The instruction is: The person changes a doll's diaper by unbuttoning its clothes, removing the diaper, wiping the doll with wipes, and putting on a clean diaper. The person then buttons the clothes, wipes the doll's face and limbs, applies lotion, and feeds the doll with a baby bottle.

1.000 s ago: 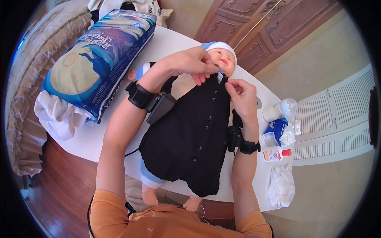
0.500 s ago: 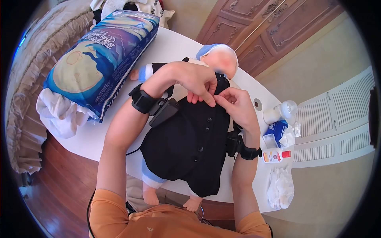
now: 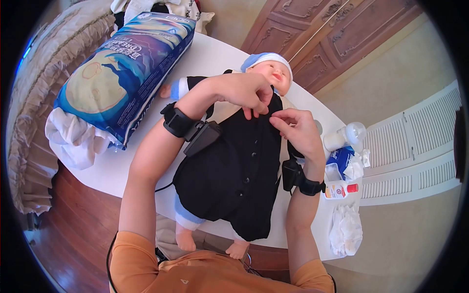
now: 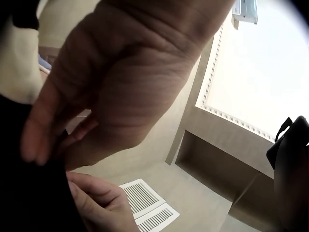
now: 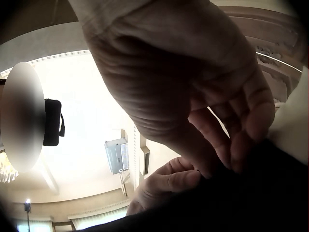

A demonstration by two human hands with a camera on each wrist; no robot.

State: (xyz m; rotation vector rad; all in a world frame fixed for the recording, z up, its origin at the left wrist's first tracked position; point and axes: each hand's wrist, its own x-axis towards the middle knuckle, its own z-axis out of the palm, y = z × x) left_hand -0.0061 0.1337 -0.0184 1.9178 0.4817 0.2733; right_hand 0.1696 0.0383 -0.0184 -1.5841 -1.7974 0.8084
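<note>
A baby doll (image 3: 271,73) in a blue and white cap lies face up, a black buttoned garment (image 3: 220,171) spread over its body. At the chest, the left hand (image 3: 244,93) pinches the front edge of the garment between bent fingers and thumb. Facing it, the right hand (image 3: 298,129) pinches the cloth close beside those fingertips. In the left wrist view, left fingers (image 4: 36,140) press against the black cloth, with the right hand (image 4: 104,203) just below. Dark cloth and the fingers hide the upper fastening. Several buttons run down the front below the hands.
A blue diaper pack (image 3: 122,73) and crumpled white cloth (image 3: 73,139) stand left on the white table (image 3: 117,176). Along the right edge are a baby bottle (image 3: 344,136), a wipes pack (image 3: 340,161), a red-capped bottle (image 3: 339,189) and a white folded diaper (image 3: 346,229).
Both hands have come down from the doll's collar to its chest and closer together. Over the last half second the left hand has risen slightly, and the right has shifted a little right.
</note>
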